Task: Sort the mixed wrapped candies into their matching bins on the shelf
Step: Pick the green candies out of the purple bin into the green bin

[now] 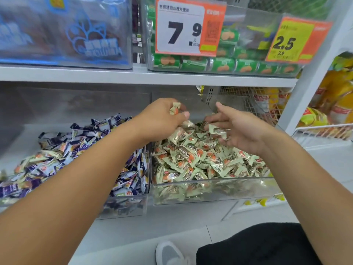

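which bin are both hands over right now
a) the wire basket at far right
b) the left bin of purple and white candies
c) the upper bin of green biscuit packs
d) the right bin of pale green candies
d: the left hand, pinching a pale green candy, and the right hand, with a candy at its fingers, both hover above the right bin of pale green candies.

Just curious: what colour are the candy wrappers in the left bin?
Mostly purple and white wrappers, with some pale green ones mixed in; head view.
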Available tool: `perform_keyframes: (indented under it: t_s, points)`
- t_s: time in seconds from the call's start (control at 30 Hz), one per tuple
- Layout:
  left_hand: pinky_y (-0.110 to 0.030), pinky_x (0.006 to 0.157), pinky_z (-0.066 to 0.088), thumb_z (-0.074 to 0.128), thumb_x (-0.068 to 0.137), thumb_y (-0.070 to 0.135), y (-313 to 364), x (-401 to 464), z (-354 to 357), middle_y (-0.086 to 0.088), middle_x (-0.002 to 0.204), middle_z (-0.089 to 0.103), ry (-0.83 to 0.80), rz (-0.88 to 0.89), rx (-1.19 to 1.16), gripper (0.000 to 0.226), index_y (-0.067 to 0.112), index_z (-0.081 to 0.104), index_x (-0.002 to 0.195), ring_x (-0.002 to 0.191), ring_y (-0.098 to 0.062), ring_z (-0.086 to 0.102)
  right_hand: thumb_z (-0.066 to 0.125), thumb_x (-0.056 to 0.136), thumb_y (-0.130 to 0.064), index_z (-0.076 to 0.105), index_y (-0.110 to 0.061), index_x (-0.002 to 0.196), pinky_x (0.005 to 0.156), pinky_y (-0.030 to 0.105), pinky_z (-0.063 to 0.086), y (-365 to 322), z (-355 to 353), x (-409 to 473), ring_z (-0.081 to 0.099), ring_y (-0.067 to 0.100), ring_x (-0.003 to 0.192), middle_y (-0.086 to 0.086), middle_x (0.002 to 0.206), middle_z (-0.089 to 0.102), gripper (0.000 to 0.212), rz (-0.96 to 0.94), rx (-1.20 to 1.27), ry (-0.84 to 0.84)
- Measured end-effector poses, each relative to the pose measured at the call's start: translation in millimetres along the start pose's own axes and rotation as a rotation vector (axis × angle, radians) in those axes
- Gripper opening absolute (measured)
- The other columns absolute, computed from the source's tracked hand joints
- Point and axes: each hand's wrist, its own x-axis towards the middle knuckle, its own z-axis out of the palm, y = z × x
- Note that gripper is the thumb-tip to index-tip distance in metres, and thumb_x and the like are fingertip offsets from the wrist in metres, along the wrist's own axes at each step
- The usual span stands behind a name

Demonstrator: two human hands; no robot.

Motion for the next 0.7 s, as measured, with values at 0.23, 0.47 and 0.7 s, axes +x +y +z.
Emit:
perform_keyframes:
  t_s: [0.23,0.47,0.7]
  points:
    - [-0.023,0.097,0.044,0.056,0.099,0.029,-0.5,-1.6,1.7,0.005,0.125,0.061,0.016,0.115,0.028,0.038,0.019,0.055,0.136,0.115,-0.008,0.058,0.054,0.096,-0.052,0.068,-0.013,0.114,0.095,0.046,0.053,-0.8,14.9,7.0,0.050,0.021,0.124,0.005,0.124,0.062,0.046,-0.055,-0.101,0.023]
    - [-0.033,0.083,0.055,0.063,0.094,0.034,-20.0,-18.8,-56.6,0.004,0.089,0.072,0.233,0.080,0.124,0.014,0.024,0.072,0.096,0.086,-0.014,0.068,0.054,0.100,-0.037,0.073,-0.021,0.104,0.081,0.034,0.053,-14.2,58.9,-15.3,0.066,0.006,0.093,-0.002,0.101,0.072,0.025,-0.485,-0.664,0.093]
    - [-0.026,0.079,0.049,0.065,0.092,0.036,-93.7,-86.8,-151.5,0.001,0.094,0.072,0.222,-0.352,0.582,0.020,0.020,0.073,0.101,0.091,-0.018,0.067,0.061,0.095,-0.026,0.073,-0.030,0.101,0.077,0.017,0.047,-21.7,171.5,-48.2,0.062,-0.002,0.089,-0.020,0.093,0.070,0.013,-0.897,-0.897,-0.336]
